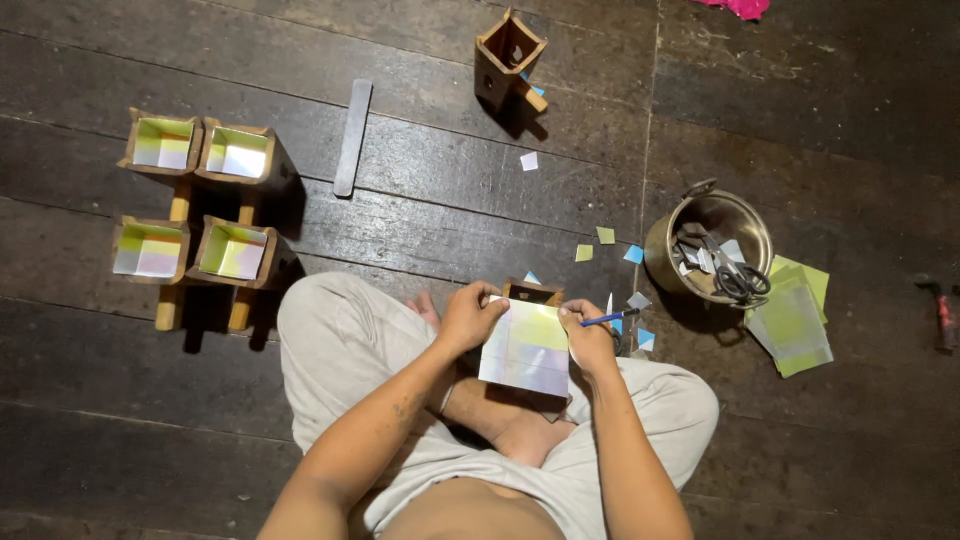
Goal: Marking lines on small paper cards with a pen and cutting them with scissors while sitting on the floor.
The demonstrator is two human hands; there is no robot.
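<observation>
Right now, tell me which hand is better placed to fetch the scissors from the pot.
Right. The right hand is nearer the metal pot holding the scissors, though it holds a blue pen; the left hand grips the coloured paper sheet.

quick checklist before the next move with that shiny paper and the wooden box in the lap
1. Left hand grips the iridescent paper sheet at its top left corner: ok.
2. Right hand holds the blue-handled tool while pinching the sheet's right edge: ok.
3. Sheet lies flat against the wooden box, no visible creases: ok.
4. Sheet lined up with the box's edges: cannot tell, the sheet hides most of the box.
5. Scissors within reach in the metal pot: ok.
6. Spare sheets beside the pot: ok.
</observation>
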